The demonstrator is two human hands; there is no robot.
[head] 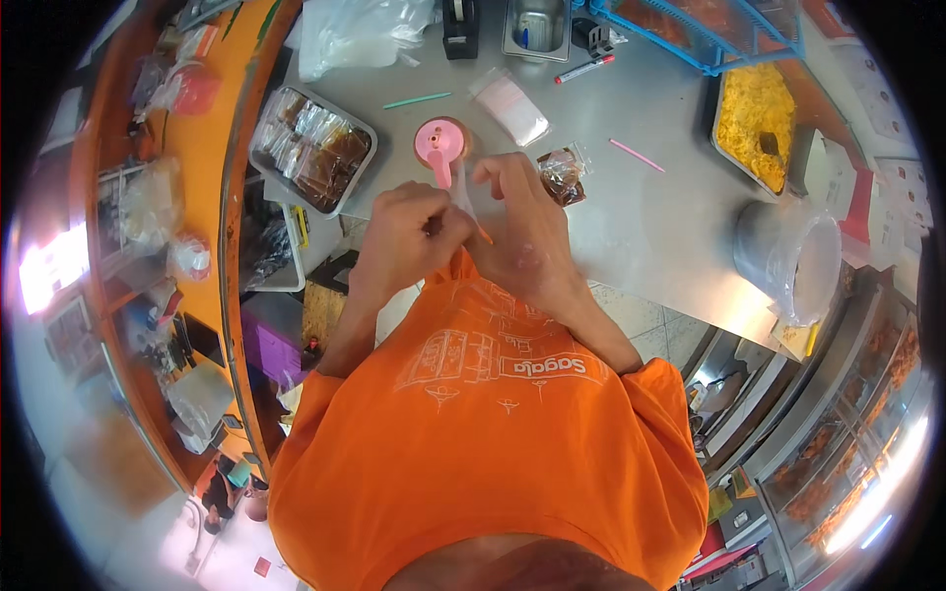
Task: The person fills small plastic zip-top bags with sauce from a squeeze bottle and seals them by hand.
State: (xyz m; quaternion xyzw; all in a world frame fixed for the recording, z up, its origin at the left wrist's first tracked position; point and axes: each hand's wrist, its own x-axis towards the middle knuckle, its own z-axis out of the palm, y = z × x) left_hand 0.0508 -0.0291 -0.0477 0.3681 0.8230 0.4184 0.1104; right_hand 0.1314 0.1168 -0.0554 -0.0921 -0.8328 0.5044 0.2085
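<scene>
My left hand and my right hand meet at the near edge of a steel table. A small clear plastic bag hangs between them, pinched by my left fingers; my right thumb lies at it, and its fingers are curled and apart. Just beyond stands a jar with a pink pump lid. A filled bag of brown sauce lies right of my right hand. Behind it is a pack of small clear bags. To the left, a metal tray holds several wrapped brown sauce packets.
A green straw, a pink straw and a red marker lie on the table. Further back are a tape dispenser and a steel container. At right are a tray of yellow food and a clear plastic tub.
</scene>
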